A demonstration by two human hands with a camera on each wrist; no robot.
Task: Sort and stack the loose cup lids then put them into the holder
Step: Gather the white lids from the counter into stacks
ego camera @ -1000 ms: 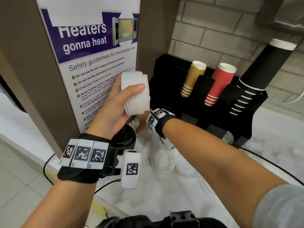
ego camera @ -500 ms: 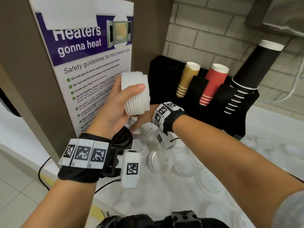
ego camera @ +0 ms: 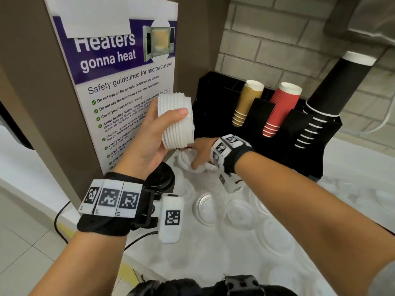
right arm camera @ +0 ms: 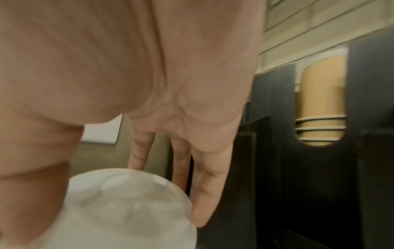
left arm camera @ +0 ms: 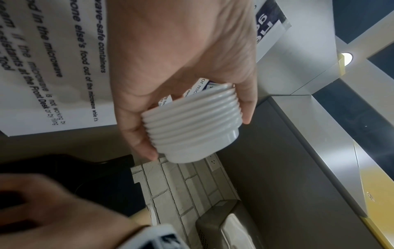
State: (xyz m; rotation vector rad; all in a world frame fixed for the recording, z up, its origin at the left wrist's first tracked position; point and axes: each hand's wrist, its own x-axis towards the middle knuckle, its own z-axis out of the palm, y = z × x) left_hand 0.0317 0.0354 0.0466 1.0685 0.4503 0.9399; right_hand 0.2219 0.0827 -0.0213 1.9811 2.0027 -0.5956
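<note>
My left hand [ego camera: 158, 133] holds a stack of several white lids [ego camera: 176, 121] on its side above the counter, thumb over the ribbed rims; the left wrist view shows the stack [left arm camera: 192, 128] between thumb and fingers. Just below it, my right hand [ego camera: 197, 153] reaches down onto a loose white lid [ego camera: 185, 159] on the counter. In the right wrist view the thumb and the fingers [right arm camera: 202, 176] sit around that lid's [right arm camera: 127, 210] rim. The black holder [ego camera: 215, 97] stands behind, against the brick wall.
The holder carries tan cups [ego camera: 245, 103], red cups [ego camera: 280, 110] and black cups [ego camera: 329, 99]. A stack of black lids [ego camera: 162, 181] sits by the poster panel [ego camera: 119, 82]. Several clear and white lids [ego camera: 208, 208] lie scattered over the white counter [ego camera: 192, 259].
The right hand has stayed low under the stack and its fingers have settled round a white lid on the counter. The left hand keeps the stack in the same place.
</note>
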